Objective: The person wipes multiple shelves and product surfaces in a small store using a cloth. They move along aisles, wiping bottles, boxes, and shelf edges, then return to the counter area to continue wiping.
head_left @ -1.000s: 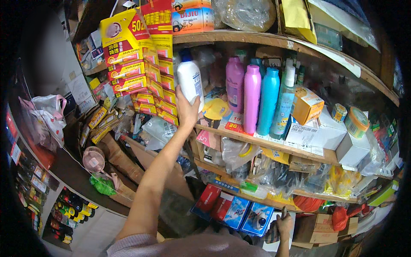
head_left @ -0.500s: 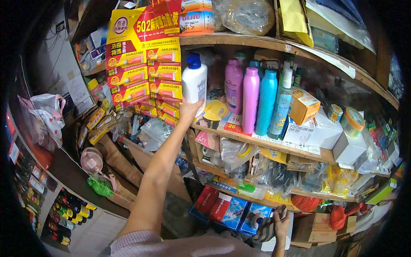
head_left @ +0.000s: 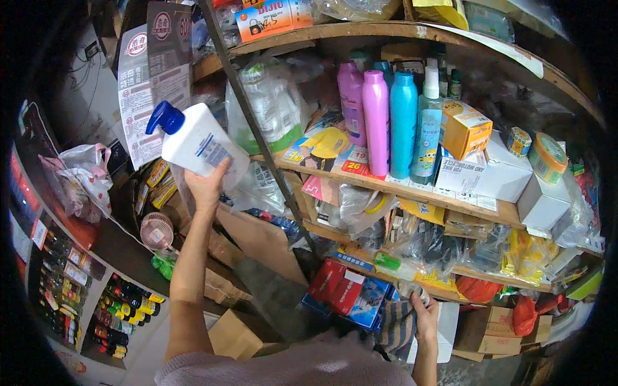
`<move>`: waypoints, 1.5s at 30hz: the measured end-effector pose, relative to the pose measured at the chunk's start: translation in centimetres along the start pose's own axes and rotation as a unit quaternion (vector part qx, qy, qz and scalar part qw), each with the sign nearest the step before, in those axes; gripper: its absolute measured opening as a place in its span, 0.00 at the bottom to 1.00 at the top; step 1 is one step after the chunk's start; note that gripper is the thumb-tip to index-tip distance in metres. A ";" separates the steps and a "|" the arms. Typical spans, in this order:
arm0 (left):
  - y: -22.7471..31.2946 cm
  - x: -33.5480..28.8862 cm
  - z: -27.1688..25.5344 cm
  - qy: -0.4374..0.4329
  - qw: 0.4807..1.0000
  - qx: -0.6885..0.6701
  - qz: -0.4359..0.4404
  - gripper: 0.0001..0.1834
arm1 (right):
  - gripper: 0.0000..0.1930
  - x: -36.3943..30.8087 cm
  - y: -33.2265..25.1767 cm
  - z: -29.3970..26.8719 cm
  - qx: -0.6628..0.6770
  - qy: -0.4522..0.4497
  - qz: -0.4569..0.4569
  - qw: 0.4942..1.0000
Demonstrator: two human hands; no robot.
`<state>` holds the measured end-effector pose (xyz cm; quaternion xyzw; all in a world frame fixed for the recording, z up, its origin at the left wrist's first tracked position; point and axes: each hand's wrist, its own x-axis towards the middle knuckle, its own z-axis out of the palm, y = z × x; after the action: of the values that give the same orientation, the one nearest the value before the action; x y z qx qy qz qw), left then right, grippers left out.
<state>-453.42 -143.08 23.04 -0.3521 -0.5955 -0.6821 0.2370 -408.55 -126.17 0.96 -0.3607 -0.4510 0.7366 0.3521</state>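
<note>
My left hand (head_left: 208, 185) is closed around a white pump bottle (head_left: 201, 138) with a blue pump head, held tilted left in front of the shelf's left end. Just behind it hangs a grey printed card (head_left: 147, 96). Low on the right, my right hand (head_left: 425, 316) grips a striped cloth (head_left: 395, 327). On the shelf board stand a pink bottle (head_left: 376, 122), a turquoise bottle (head_left: 403, 125) and a clear blue spray bottle (head_left: 426, 132). A plastic-wrapped bottle (head_left: 261, 106) stands at the shelf's left end, partly behind a dark upright post (head_left: 251, 116).
An orange box (head_left: 465, 128), a white box (head_left: 486, 177) and tape rolls (head_left: 548, 157) crowd the shelf's right part. Bagged goods fill the lower shelf. Red and blue boxes (head_left: 344, 293) lie below. A pink fan (head_left: 156, 230) and an open carton (head_left: 237, 336) are at left.
My left hand has carried the pump bottle off the shelf, leftward and tilted. The hanging glue card has turned, showing its grey back. My right hand still has the cloth, now raised slightly.
</note>
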 end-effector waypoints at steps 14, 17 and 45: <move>2.6 -20.9 2.6 -0.250 0.898 -0.188 -0.310 0.45 | 0.19 3.2 -11.1 15.8 -0.163 -0.180 -0.098 0.965; 4.0 -25.9 4.7 -0.338 0.780 -0.339 -0.403 0.53 | 0.23 3.2 -11.5 16.0 -0.141 -0.316 -0.194 0.918; 2.0 -30.3 9.5 -0.430 0.869 -0.051 -0.238 0.18 | 0.24 0.6 -7.1 14.7 -0.711 -0.117 -0.540 0.434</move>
<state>-430.72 -137.08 1.60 -0.4697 -0.6687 -0.5282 -0.2308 -419.93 -129.29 12.23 -0.0768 -0.9558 -0.1495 0.2413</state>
